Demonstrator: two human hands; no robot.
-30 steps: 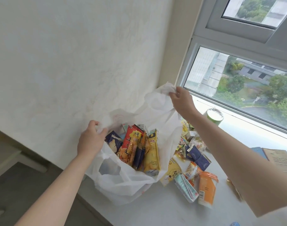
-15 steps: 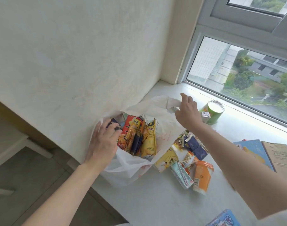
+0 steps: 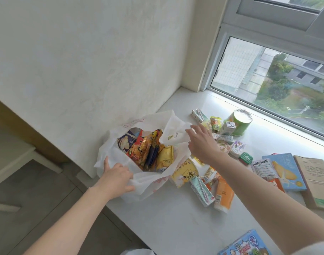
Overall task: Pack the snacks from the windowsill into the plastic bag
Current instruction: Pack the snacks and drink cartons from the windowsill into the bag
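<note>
Midway, the left hand [image 3: 117, 174] grips the bag [image 3: 144, 183] rim, the right hand [image 3: 201, 144] spread above it; best keep the mouth wide for loading snacks [image 3: 222, 193].

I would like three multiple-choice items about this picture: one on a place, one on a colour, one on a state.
1. Where is the green can?
A. in the bag
B. on the windowsill near the window
C. on the floor

2. What colour is the plastic bag?
A. white
B. black
C. red

3. What is the right hand doing?
A. gripping the can
B. holding a book
C. open beside the bag's handle

Answers: 1 B, it stands by the glass; 2 A, its film is white; 3 C, the fingers are spread, grasping nothing.
</note>
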